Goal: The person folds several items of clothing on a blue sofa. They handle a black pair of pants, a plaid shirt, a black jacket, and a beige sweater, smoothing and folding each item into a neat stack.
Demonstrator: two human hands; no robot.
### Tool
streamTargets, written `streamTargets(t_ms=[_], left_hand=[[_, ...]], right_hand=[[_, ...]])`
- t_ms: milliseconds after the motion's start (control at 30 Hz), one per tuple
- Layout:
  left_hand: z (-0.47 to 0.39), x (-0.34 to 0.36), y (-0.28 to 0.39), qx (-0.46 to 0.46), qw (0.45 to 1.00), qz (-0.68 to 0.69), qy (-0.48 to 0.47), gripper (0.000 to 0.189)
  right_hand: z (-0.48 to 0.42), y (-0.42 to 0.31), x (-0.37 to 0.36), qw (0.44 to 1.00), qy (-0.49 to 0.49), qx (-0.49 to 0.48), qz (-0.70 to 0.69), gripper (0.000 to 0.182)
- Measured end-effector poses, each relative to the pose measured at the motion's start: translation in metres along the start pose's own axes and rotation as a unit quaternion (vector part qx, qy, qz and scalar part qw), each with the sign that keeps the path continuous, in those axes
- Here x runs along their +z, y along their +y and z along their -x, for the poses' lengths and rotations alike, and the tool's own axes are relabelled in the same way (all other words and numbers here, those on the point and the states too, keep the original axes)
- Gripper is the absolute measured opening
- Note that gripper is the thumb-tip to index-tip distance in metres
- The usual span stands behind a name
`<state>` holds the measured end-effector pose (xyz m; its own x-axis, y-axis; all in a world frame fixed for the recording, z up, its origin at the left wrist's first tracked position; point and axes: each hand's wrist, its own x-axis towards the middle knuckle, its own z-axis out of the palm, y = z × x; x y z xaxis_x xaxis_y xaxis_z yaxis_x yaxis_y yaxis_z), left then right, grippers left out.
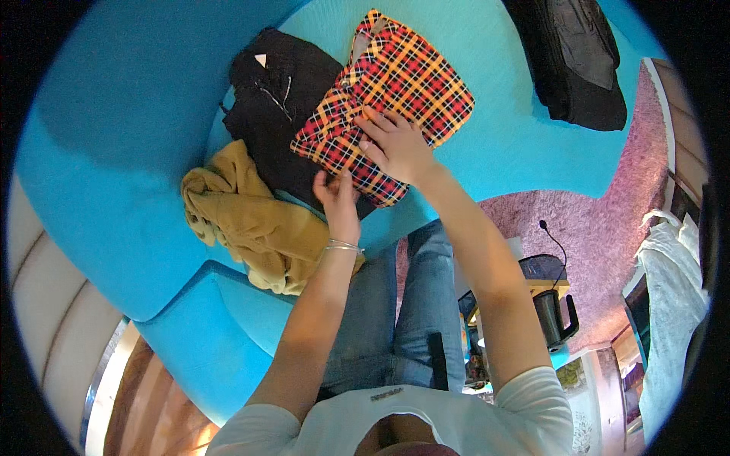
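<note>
A red, yellow and black plaid garment (422, 85), partly folded, lies on the turquoise sofa seat (490, 154) and overlaps a black garment (268, 114) with a pale drawstring. My right hand (393, 142) rests on the plaid cloth with its fingers spread. At the plaid garment's near edge is my left hand (337, 196), thumb and fingers curled at the cloth; whether they pinch it cannot be told. Beside my left forearm lies a crumpled mustard-yellow garment (256, 222).
Folded dark clothing (582, 68) lies at the sofa's far right. A black jug with a handle (550, 319) stands to the right of my legs, near a small microphone-like item (543, 224). Pale cloth (673, 273) hangs at the right edge, beyond a pink rug (599, 228).
</note>
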<state>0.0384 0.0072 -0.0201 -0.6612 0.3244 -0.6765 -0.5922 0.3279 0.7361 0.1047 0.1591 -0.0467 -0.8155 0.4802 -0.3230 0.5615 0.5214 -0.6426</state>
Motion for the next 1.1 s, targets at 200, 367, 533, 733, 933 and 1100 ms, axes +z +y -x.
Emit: streamTargets(t_ms=[200, 367, 533, 733, 933, 1100], left_hand=[[0.026, 0.021, 0.023, 0.03, 0.997, 0.011, -0.075, 0.075], [0.051, 0.044, 0.035, 0.098, 0.984, -0.041, -0.142, 0.069], [0.012, 0.086, 0.032, 0.385, 0.782, -0.476, -0.118, 0.058], [-0.025, 0.103, 0.047, 0.438, 0.657, -0.599, -0.135, 0.071], [-0.049, 0.124, 0.056, 0.498, 0.618, -0.582, -0.174, 0.059], [-0.078, 0.127, 0.041, 0.478, 0.585, -0.628, -0.187, 0.067]], right_hand=[[0.006, -0.008, -0.034, 0.943, -0.116, 0.029, -0.31, 0.058], [0.01, 0.027, -0.046, 0.746, -0.119, 0.255, -0.603, 0.062], [0.019, 0.074, -0.031, 0.568, 0.038, 0.272, -0.775, 0.065], [0.048, 0.069, -0.055, 0.734, 0.083, 0.285, -0.61, 0.052], [0.035, 0.082, -0.043, 0.744, 0.191, 0.263, -0.584, 0.028], [0.036, 0.088, -0.026, 0.814, 0.227, 0.303, -0.44, 0.029]])
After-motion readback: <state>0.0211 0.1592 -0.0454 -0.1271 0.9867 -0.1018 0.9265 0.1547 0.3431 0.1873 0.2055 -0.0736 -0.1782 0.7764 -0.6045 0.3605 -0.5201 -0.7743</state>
